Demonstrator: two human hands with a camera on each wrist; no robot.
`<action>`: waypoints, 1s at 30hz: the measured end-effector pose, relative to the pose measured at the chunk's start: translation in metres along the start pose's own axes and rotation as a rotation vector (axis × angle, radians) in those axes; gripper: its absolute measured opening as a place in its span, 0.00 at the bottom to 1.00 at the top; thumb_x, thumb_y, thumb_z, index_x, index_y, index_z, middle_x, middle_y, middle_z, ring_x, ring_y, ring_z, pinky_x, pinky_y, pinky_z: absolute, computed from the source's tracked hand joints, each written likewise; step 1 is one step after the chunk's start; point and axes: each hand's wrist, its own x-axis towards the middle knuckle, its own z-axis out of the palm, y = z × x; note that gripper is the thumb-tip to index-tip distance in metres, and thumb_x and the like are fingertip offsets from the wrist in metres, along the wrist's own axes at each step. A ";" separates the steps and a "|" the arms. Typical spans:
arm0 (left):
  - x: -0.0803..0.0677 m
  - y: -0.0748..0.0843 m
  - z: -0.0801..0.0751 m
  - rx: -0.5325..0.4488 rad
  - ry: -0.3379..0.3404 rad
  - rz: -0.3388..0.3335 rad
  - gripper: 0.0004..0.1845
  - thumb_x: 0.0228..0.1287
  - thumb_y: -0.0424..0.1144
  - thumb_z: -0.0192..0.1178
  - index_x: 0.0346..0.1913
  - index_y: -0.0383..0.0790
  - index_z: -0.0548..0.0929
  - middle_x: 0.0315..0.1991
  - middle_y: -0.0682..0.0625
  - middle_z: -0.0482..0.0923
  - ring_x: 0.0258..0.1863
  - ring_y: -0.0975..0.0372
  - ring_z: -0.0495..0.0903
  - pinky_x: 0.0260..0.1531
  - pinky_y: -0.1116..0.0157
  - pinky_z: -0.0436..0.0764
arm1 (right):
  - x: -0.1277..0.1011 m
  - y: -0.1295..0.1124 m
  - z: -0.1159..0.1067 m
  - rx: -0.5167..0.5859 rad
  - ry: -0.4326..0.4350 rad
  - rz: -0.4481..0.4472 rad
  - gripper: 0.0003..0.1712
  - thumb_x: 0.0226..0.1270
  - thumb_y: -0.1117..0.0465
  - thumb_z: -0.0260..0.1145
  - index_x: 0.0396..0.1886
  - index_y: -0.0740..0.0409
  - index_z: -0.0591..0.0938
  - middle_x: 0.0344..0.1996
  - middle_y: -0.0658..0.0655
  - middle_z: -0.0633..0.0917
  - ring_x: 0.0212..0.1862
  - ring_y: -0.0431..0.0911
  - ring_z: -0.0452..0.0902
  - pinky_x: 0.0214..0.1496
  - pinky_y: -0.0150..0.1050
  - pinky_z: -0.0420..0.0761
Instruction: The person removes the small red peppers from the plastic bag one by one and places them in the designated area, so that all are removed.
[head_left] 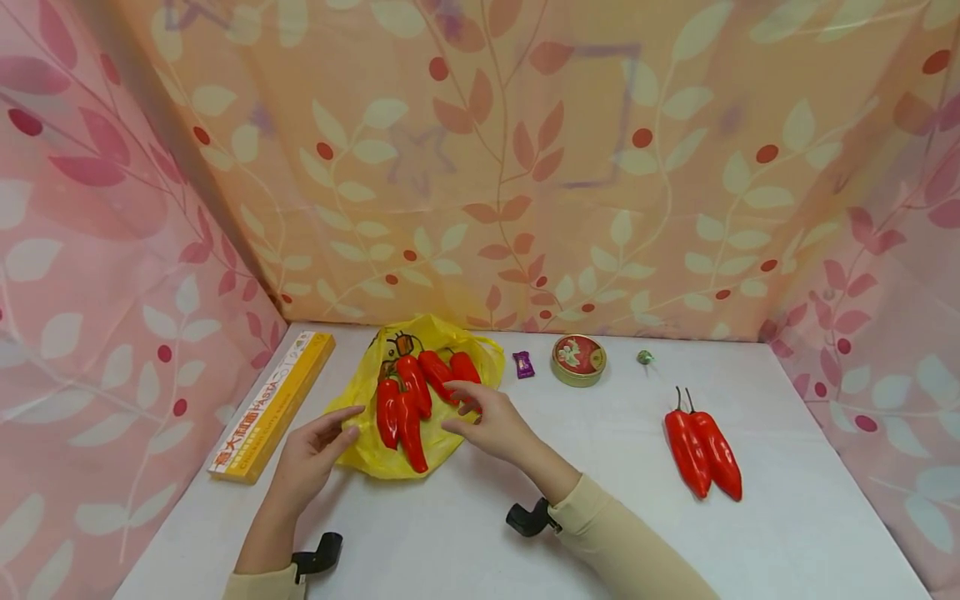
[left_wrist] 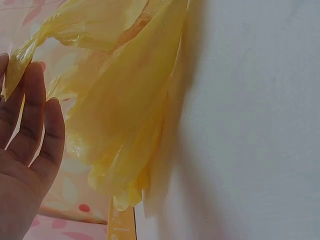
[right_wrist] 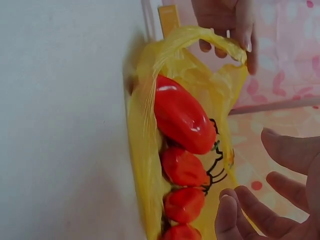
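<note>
— What step is judged to be in hand?

— Packing, it seems. A yellow bag (head_left: 420, 392) lies on the white table (head_left: 600, 517), left of centre, with several red peppers (head_left: 408, 400) resting on or in it. The bag's left edge is touched by the left hand (head_left: 311, 458); in the left wrist view the plastic is seen against straight fingers (left_wrist: 35, 115), not curled round it. Whether a handle is really pinched cannot be told.

— And the other hand?

— The right hand (head_left: 487, 425) is held over the bag's right side, fingers spread and relaxed, nothing gripped. In the right wrist view it hovers just beside the peppers, apart from them.

— What is left outside the bag?

— Two more peppers (head_left: 703, 454) lie side by side, well apart to the right. A yellow box (head_left: 273, 406) lies left of the bag; a purple candy (head_left: 523, 364), a round tin (head_left: 578, 360) and a small green candy (head_left: 645, 357) sit near the back.

— What would the next move call for?

— Probably the mouth must be lifted open by the left hand, so that a reach across to the pair on the right can be made.
</note>
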 end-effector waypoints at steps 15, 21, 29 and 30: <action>0.000 0.000 -0.002 0.036 -0.001 -0.004 0.22 0.73 0.52 0.60 0.63 0.49 0.82 0.63 0.46 0.79 0.50 0.62 0.74 0.48 0.78 0.78 | 0.037 -0.005 0.052 0.051 -0.033 0.139 0.41 0.60 0.45 0.76 0.72 0.46 0.72 0.56 0.55 0.80 0.51 0.52 0.78 0.40 0.34 0.85; 0.000 0.000 -0.001 0.034 0.000 0.010 0.21 0.73 0.51 0.60 0.63 0.48 0.82 0.62 0.45 0.80 0.49 0.63 0.75 0.47 0.78 0.79 | 0.039 -0.012 0.069 -0.085 -0.007 0.206 0.46 0.56 0.40 0.77 0.73 0.42 0.71 0.56 0.54 0.79 0.53 0.47 0.75 0.46 0.39 0.86; -0.001 0.000 -0.002 0.020 -0.006 0.004 0.21 0.72 0.51 0.61 0.63 0.49 0.82 0.63 0.46 0.79 0.50 0.64 0.75 0.47 0.78 0.79 | 0.039 -0.018 0.079 -0.157 0.024 0.238 0.41 0.59 0.49 0.77 0.72 0.45 0.72 0.55 0.56 0.79 0.54 0.49 0.76 0.46 0.43 0.87; 0.000 0.000 -0.002 0.019 -0.007 0.001 0.21 0.72 0.51 0.61 0.64 0.49 0.82 0.63 0.46 0.79 0.50 0.64 0.75 0.48 0.78 0.78 | 0.039 -0.019 0.079 -0.151 0.026 0.230 0.40 0.60 0.52 0.76 0.72 0.47 0.72 0.55 0.56 0.80 0.54 0.48 0.77 0.46 0.43 0.87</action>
